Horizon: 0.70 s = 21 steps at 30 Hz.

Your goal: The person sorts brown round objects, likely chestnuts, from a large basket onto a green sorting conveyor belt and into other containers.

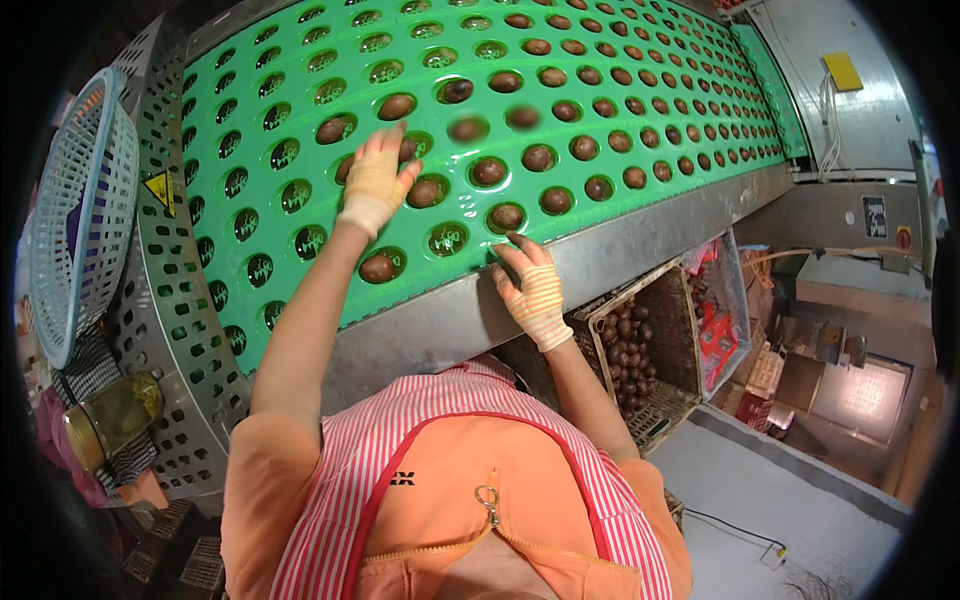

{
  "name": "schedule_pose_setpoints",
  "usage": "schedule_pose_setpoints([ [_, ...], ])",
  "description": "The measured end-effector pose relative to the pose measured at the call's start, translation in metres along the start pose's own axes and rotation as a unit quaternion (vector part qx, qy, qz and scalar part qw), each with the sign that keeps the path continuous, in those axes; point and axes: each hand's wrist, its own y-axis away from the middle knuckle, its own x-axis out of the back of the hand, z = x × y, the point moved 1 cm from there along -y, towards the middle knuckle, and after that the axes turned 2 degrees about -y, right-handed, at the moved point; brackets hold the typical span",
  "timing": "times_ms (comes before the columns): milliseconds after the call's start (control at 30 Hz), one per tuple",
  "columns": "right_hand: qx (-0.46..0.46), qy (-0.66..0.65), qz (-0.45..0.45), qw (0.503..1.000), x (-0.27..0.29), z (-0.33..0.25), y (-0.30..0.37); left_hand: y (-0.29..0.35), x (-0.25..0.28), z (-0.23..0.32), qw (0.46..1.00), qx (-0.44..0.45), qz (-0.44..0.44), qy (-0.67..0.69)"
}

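Observation:
A green sheet (310,300) with rows of round wells slopes across in front of me. Many wells hold smooth brown egg-like rounds (488,172); those at the left and near edges show only a wet, dark bottom. My left hand (375,188), in a pale glove with bare fingertips, reaches over the sheet, fingers stretched out. A brown round (407,149) shows between its forefinger and thumb, in or at a well. My right hand (532,296), in a striped glove, has its fingers apart at the sheet's near edge, just below a seated round (505,217). Two rounds (522,117) are blurred.
A metal rail (420,325) borders the near edge. At the right below it, a crate (680,340) holds many brown rounds, beside a lined bin (735,310). A blue-white basket (85,220) leans on the perforated metal guard (165,330) at the left. Machine housing (800,60) stands far right.

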Motion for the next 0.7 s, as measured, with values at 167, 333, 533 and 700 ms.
schedule_pose_setpoints([
  [167, -0.056, -0.007, 0.047, 0.997, 0.043, 0.014, 0.056, -0.032, -0.016, -0.035, 0.992, -0.079, -0.092, -0.016],
  [333, -0.229, 0.041, 0.234, 0.944, 0.128, 0.087, 0.146, 0.021, 0.005, -0.033, 0.984, -0.106, 0.099, -0.101],
  [533, -0.484, 0.053, 0.286, 0.825, 0.198, 0.205, 0.267, 0.076, -0.023, -0.05, 0.977, -0.025, 0.002, -0.212],
  [700, -0.573, -0.043, 0.069, 0.815, 0.172, 0.257, 0.315, 0.065, -0.03, 0.091, 0.993, -0.041, 0.074, 0.077],
])
